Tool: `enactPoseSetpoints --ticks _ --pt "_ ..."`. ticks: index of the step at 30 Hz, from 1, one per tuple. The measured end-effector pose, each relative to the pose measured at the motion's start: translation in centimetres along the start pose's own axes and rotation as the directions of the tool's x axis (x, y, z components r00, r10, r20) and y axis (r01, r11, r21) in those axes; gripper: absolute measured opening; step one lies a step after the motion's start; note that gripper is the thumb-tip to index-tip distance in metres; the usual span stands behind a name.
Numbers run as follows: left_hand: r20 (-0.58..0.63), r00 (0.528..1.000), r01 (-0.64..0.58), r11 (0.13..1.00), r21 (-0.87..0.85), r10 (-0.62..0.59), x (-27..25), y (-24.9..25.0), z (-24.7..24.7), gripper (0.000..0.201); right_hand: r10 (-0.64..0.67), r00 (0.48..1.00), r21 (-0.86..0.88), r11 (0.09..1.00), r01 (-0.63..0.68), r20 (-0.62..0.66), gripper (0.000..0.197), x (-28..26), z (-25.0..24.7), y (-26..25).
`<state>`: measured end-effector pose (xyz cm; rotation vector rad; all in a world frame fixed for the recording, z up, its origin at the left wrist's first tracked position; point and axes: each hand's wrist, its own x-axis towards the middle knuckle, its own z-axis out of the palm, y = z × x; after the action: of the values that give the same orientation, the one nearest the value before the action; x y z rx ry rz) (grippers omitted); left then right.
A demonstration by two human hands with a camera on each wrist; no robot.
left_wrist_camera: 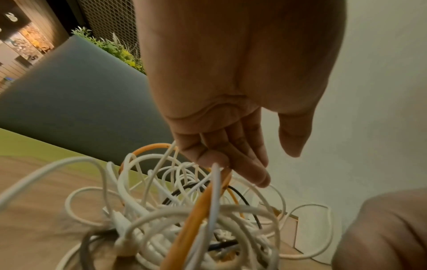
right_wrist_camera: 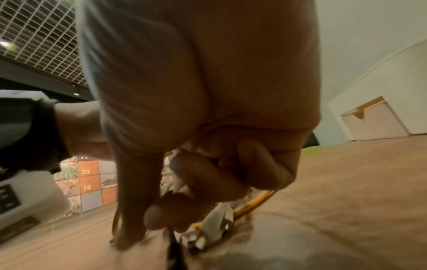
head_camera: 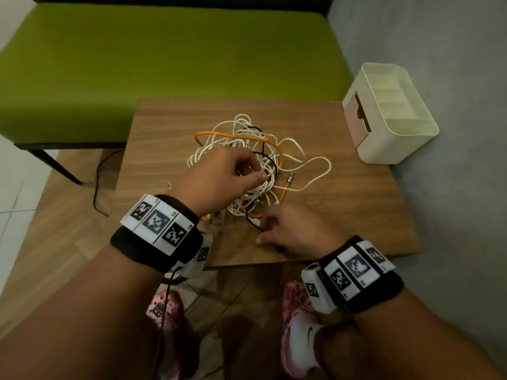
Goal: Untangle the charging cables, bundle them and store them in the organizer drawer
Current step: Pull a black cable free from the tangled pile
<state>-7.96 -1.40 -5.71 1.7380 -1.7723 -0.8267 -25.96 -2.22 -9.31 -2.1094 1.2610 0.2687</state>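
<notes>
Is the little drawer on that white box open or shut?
Shut. The pink drawer sits flush in the cream organizer; the right wrist view also shows its front closed, only the finger notch showing.

The bench (head_camera: 343,193) is brown with a wood grain. On it the tangle is mostly white cables (head_camera: 247,160), crossed by an orange cable (head_camera: 238,136) and a thin black cable (head_camera: 270,160). The organizer (head_camera: 395,138) right of the tangle is cream-white, and its drawer (head_camera: 355,124) front is pale pink. Behind the bench the sofa (head_camera: 164,64) seat is lime green with a black frame. The wall (head_camera: 452,50) right of the bench is grey. Both wrists carry black bands (head_camera: 137,248) with white blocks printed in black-and-white square codes. Below the bench, the shoes (head_camera: 295,311) are pink with a mottled pattern, over a white sock (head_camera: 310,331) with a black mark.
</notes>
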Motion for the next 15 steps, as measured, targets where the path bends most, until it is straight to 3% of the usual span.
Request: enactPoseSetpoints --ticks 3,9,12,15 --pt "-0.007 1.000 -0.010 1.000 0.015 0.010 0.2 -0.1 -0.1 0.017 0.017 0.998 -0.054 0.998 -0.021 -0.063 0.007 0.5 0.5 -0.2" --pt "0.005 1.000 -0.028 0.999 0.040 0.028 0.2 0.4 -0.1 0.015 0.085 0.952 0.248 0.969 -0.010 -0.294 0.006 -0.5 -1.0 0.5" --pt "-0.010 0.999 -0.051 0.998 0.042 0.052 0.1 1.2 0.0 0.013 0.040 0.928 0.470 0.870 0.150 -0.371 0.024 -2.0 -1.6 0.4" --pt "-0.054 0.996 -0.074 0.996 -0.051 0.071 0.2 2.2 0.3 0.017 -0.014 0.849 0.517 0.788 0.335 -0.528 0.028 -3.1 -2.9 0.2"
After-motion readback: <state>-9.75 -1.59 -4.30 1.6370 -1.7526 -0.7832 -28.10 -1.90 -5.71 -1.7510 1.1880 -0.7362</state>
